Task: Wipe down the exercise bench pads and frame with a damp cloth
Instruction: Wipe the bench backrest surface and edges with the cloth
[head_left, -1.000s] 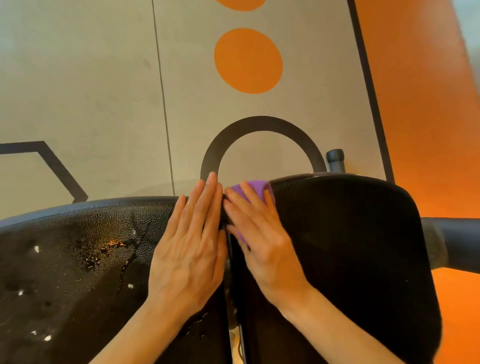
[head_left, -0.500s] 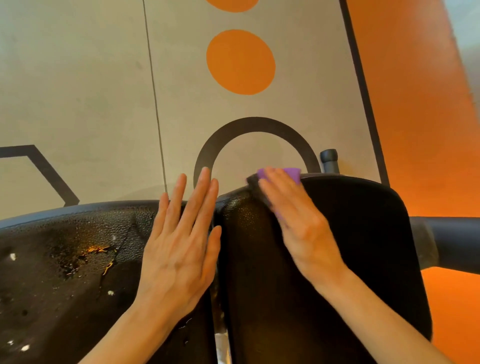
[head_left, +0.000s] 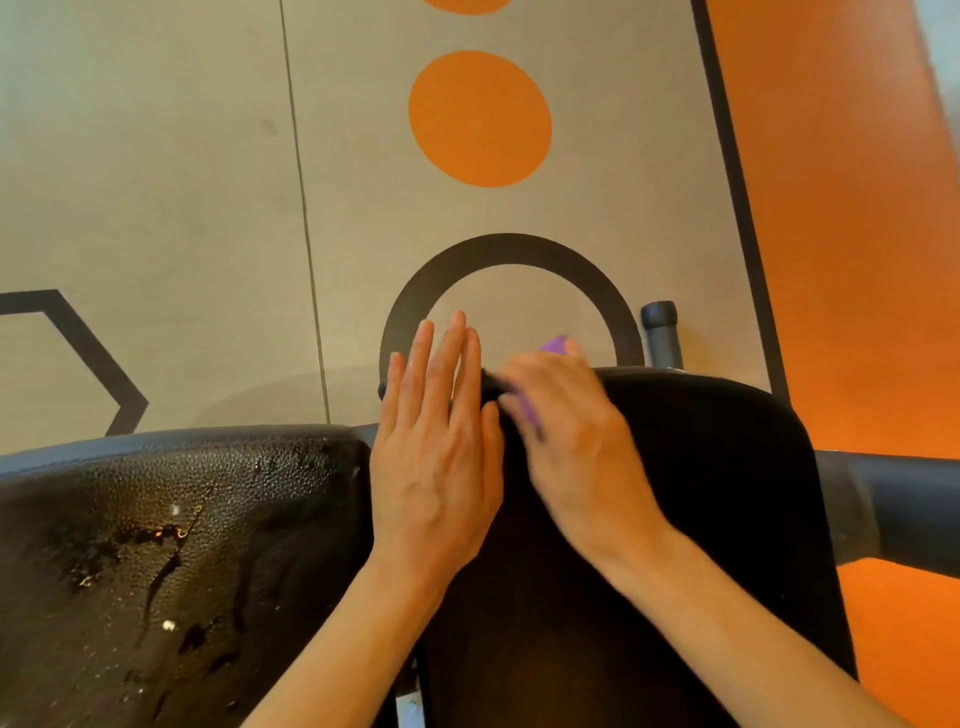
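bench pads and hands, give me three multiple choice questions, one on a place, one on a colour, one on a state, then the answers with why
1. Where does the purple cloth lie?
A. at the far edge of the right pad
B. on the floor
C. on the left pad

2. What colour is the full dot on the floor?
A. blue
B. orange
C. green

3. What state is the left pad in?
A. dry and dull
B. covered by a towel
C. wet, with shiny droplets

Answers:
1. A, the cloth peeks out under the right hand at the far edge of the right pad.
2. B, it matches the orange strip at the right.
3. C, droplets and streaks glint beside the flat left hand.
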